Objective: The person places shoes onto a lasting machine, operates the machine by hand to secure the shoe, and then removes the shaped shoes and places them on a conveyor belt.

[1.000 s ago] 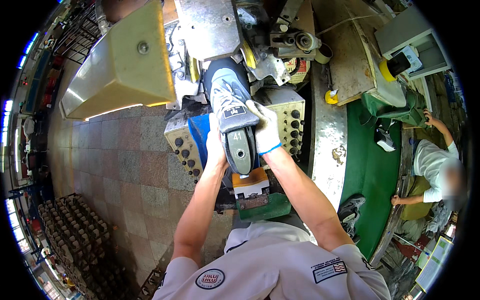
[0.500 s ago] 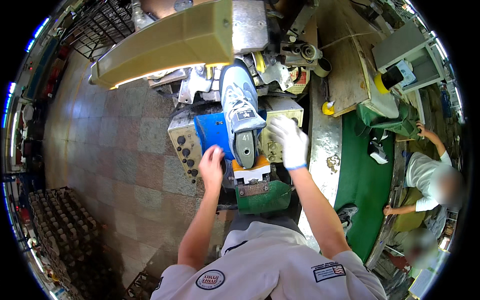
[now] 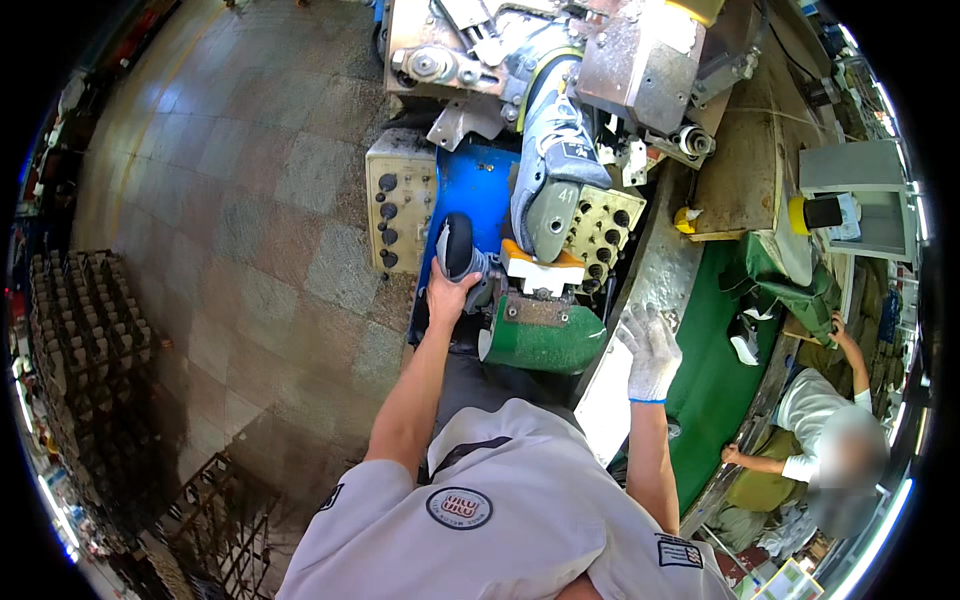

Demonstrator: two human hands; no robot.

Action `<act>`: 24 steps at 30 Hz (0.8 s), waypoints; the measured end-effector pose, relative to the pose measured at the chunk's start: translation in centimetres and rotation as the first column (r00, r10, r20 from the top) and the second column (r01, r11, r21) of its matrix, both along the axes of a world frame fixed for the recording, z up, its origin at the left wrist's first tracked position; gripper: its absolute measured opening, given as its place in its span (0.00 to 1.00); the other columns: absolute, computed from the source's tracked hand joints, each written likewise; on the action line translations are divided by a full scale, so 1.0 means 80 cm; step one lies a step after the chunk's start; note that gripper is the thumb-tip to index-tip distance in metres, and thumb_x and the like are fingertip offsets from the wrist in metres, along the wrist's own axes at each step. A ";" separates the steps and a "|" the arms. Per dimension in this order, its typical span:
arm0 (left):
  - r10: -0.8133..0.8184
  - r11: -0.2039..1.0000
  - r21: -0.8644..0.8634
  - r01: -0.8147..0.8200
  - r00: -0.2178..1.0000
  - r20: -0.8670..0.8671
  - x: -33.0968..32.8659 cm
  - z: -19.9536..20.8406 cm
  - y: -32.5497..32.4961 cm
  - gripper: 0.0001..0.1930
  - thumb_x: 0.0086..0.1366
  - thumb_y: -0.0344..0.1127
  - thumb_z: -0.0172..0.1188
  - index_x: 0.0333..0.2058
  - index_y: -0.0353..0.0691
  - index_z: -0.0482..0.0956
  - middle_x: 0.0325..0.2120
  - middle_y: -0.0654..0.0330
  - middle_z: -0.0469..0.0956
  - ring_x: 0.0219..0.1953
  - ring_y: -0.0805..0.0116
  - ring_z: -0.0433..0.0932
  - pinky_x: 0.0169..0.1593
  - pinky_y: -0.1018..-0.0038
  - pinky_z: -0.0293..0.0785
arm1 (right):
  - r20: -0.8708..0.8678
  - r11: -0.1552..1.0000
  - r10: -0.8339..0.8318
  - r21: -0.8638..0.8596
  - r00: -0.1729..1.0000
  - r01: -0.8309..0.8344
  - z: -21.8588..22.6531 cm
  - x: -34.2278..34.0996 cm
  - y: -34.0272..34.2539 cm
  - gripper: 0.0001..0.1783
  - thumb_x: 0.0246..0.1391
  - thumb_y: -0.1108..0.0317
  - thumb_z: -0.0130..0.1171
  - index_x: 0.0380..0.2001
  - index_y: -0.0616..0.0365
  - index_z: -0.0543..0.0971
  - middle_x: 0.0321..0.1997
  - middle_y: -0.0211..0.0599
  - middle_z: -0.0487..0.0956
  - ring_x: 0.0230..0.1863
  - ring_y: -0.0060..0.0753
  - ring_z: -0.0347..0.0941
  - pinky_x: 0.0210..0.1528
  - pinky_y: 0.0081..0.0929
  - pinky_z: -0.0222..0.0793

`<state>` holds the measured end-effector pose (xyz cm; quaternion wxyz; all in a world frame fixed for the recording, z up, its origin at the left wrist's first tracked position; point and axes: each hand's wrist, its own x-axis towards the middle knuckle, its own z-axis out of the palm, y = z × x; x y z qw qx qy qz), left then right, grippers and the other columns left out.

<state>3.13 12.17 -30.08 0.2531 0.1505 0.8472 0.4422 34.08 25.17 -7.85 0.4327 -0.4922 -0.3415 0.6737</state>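
Note:
A grey-blue shoe upper (image 3: 558, 128) is stretched over a grey last (image 3: 549, 222), its toe end in among the metal parts of the machine (image 3: 640, 75). The last's heel end rests at an orange-and-white support (image 3: 545, 268). Left of that support, my bare left hand (image 3: 447, 292) is closed around a second shoe upper (image 3: 480, 268), whose dark opening faces up. My right hand (image 3: 650, 352), in a white glove, is held over the metal ledge beside the green belt, fingers stretched out and holding nothing.
Control boxes with black knobs (image 3: 388, 210) flank a blue panel (image 3: 475, 185). A green curved guard (image 3: 548, 335) is close to my body. Along the right runs a green belt (image 3: 690, 330) with a shoe (image 3: 745, 335); a co-worker (image 3: 815, 410) sits beyond. Racks (image 3: 90, 330) stand left.
My left hand has taken hold of a second shoe upper. My right hand has moved away from the last to the right. The view has shifted, and the machine's parts now surround the toe.

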 end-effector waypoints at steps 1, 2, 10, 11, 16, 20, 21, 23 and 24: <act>0.019 1.000 0.020 -0.017 0.997 -0.073 0.001 -0.009 -0.001 0.45 0.47 0.44 0.77 0.60 0.27 0.68 0.52 0.40 0.79 0.54 0.49 0.79 0.57 0.63 0.73 | 0.008 0.999 0.035 0.016 0.999 -0.035 0.000 -0.001 0.001 0.29 0.66 0.65 0.54 0.63 0.75 0.64 0.57 0.61 0.75 0.52 0.59 0.79 0.48 0.45 0.81; 0.028 0.999 0.018 -0.027 0.999 -0.036 0.003 -0.017 -0.008 0.45 0.46 0.45 0.77 0.60 0.28 0.69 0.51 0.40 0.79 0.53 0.49 0.80 0.57 0.63 0.74 | 0.015 0.997 0.075 0.031 0.997 -0.076 0.001 -0.002 0.003 0.29 0.66 0.65 0.54 0.63 0.75 0.64 0.57 0.61 0.75 0.52 0.58 0.79 0.48 0.44 0.81; 0.061 0.996 -0.054 -0.072 0.979 -0.195 0.033 0.137 -0.048 0.44 0.42 0.46 0.80 0.57 0.31 0.73 0.46 0.40 0.81 0.49 0.44 0.81 0.53 0.59 0.76 | 0.087 0.977 0.193 0.074 0.977 -0.200 0.063 -0.034 -0.020 0.32 0.63 0.66 0.59 0.63 0.77 0.65 0.57 0.59 0.76 0.53 0.50 0.79 0.50 0.37 0.80; 0.050 0.996 -0.065 -0.065 0.975 -0.218 0.033 0.184 -0.058 0.44 0.41 0.46 0.80 0.56 0.32 0.74 0.45 0.41 0.82 0.48 0.44 0.81 0.52 0.59 0.76 | 0.088 0.973 0.208 0.083 0.974 -0.215 0.080 -0.049 -0.029 0.32 0.63 0.66 0.60 0.63 0.77 0.65 0.57 0.59 0.77 0.53 0.48 0.80 0.51 0.36 0.80; -0.108 0.987 -0.162 0.022 0.832 -0.543 0.037 0.389 -0.105 0.42 0.42 0.43 0.79 0.57 0.35 0.74 0.43 0.46 0.83 0.45 0.45 0.83 0.48 0.59 0.77 | 0.246 0.815 0.389 0.357 0.888 -0.456 0.149 -0.119 -0.079 0.34 0.61 0.61 0.63 0.64 0.71 0.67 0.63 0.53 0.75 0.64 0.42 0.72 0.67 0.34 0.64; -0.345 0.938 -0.212 0.273 0.694 -0.632 0.086 0.531 -0.078 0.42 0.45 0.43 0.78 0.58 0.33 0.72 0.44 0.47 0.82 0.45 0.51 0.83 0.47 0.61 0.77 | -0.177 0.811 0.536 0.380 0.825 -0.445 0.186 -0.185 -0.084 0.39 0.57 0.49 0.64 0.63 0.65 0.68 0.59 0.44 0.74 0.59 0.35 0.70 0.61 0.32 0.66; -0.406 0.911 -0.216 0.350 0.673 -0.618 0.102 0.550 -0.072 0.41 0.47 0.43 0.78 0.58 0.31 0.72 0.45 0.47 0.82 0.45 0.53 0.83 0.47 0.63 0.77 | -0.331 0.900 0.435 0.199 0.837 -0.388 0.186 -0.183 -0.087 0.33 0.56 0.53 0.65 0.58 0.63 0.71 0.50 0.36 0.77 0.50 0.30 0.72 0.56 0.30 0.69; -0.410 0.863 0.064 0.501 0.769 -0.490 0.105 0.568 -0.077 0.37 0.51 0.43 0.76 0.57 0.31 0.74 0.45 0.49 0.83 0.46 0.60 0.83 0.48 0.67 0.77 | -0.475 0.913 0.405 0.157 0.781 -0.377 0.188 -0.157 -0.056 0.28 0.57 0.53 0.62 0.54 0.62 0.74 0.44 0.36 0.80 0.44 0.29 0.77 0.49 0.31 0.74; -0.444 0.804 0.214 0.554 0.800 -0.403 0.099 0.571 -0.070 0.36 0.53 0.42 0.76 0.57 0.30 0.75 0.45 0.50 0.83 0.47 0.63 0.83 0.48 0.69 0.77 | -0.522 0.913 0.392 0.115 0.758 -0.392 0.187 -0.130 -0.037 0.27 0.57 0.53 0.61 0.53 0.62 0.75 0.43 0.37 0.81 0.42 0.29 0.78 0.47 0.32 0.75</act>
